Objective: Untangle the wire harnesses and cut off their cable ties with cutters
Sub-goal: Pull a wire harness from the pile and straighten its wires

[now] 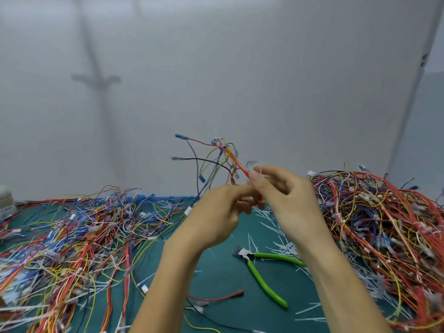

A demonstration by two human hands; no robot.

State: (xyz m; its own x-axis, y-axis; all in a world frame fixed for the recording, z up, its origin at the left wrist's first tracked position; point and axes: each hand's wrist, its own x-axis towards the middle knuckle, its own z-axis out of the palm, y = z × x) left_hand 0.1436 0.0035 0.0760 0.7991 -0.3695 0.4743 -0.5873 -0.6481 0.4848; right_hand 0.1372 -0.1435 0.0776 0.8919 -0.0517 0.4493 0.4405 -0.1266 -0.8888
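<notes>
Forearms reach up from bottom edge over green surface (223,272). Loose red wire (216,298) lies nearest, between arms. Green-handled cutters (256,272) lie flat on surface beyond it, beside right forearm, handles spread, no hand on them. Cut white cable ties (271,227) scattered around. Higher up, left hand (216,212) and right hand (286,195) meet, fingers curled, both pinching small wire harness (234,159) raised in air, wires fanning upward. Left wire pile (72,236) sprawls low; right wire pile (384,224) heaps taller. Pale wall (240,68) behind.
</notes>
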